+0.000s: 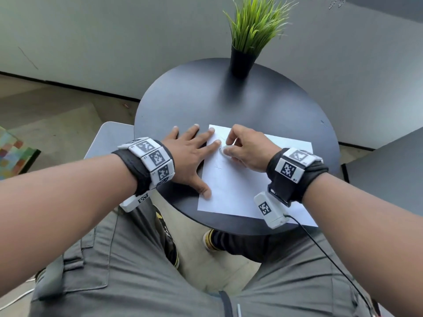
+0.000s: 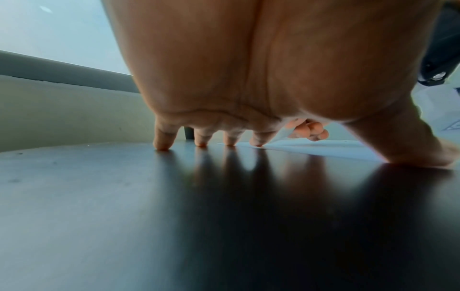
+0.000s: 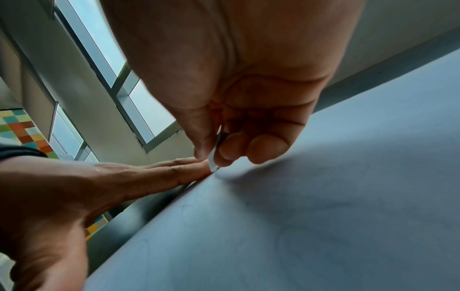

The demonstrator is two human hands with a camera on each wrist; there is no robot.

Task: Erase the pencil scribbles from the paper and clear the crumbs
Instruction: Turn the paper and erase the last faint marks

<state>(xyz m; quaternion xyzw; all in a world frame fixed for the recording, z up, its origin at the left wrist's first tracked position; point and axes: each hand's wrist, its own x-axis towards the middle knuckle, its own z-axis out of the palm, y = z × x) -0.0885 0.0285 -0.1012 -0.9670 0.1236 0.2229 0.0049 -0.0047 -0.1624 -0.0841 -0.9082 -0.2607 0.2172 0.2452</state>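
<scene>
A white sheet of paper lies on the round dark table, with faint pencil marks near its left part. My left hand lies flat with spread fingers, its index, middle finger and thumb pressing the paper's left edge. My right hand pinches a small white eraser between thumb and fingers, its tip on the paper close to my left index finger. The right wrist view shows the eraser thin and upright, touching the paper. In the left wrist view my left fingertips touch the table.
A black pot with green grass-like plant stands at the table's far edge. A grey chair seat sits left of the table. My knees in grey trousers are below the near edge. A cable hangs from my right wrist.
</scene>
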